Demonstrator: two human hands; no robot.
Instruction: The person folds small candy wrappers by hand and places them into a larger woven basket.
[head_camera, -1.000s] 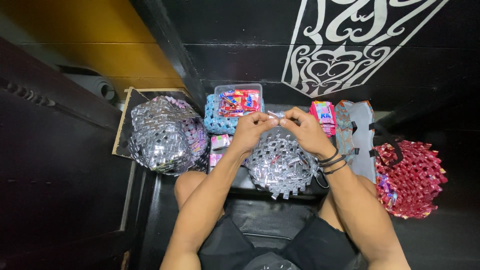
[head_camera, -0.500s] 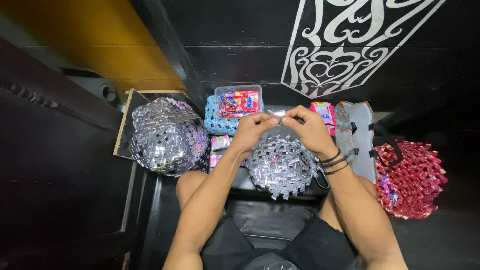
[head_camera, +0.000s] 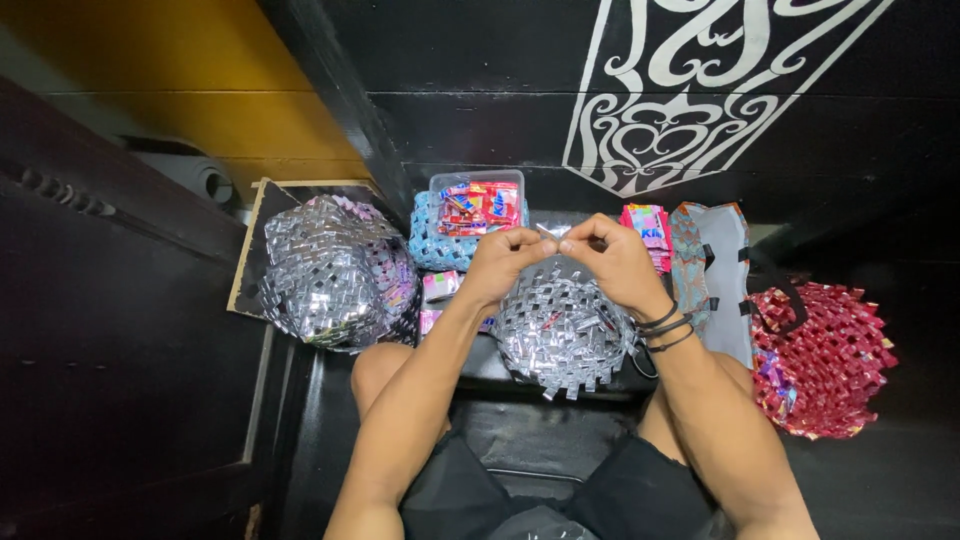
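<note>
The fingers of the left hand (head_camera: 500, 262) and the right hand (head_camera: 615, 260) are pressed together, tip to tip, pinching a small folded silver foil strip (head_camera: 549, 234) between them. Just below the hands sits a round woven silver foil basket (head_camera: 560, 335), resting over the person's knees. Beyond the hands lies a clear plastic tub of red wrappers (head_camera: 478, 205). To the left stands a larger woven silver bag (head_camera: 330, 270); well to the right, a red woven bag (head_camera: 825, 360).

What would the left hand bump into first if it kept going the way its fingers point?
Probably the right hand. The left hand points sideways at it, and both already pinch the same small silvery strip, fingertips nearly touching.
</note>
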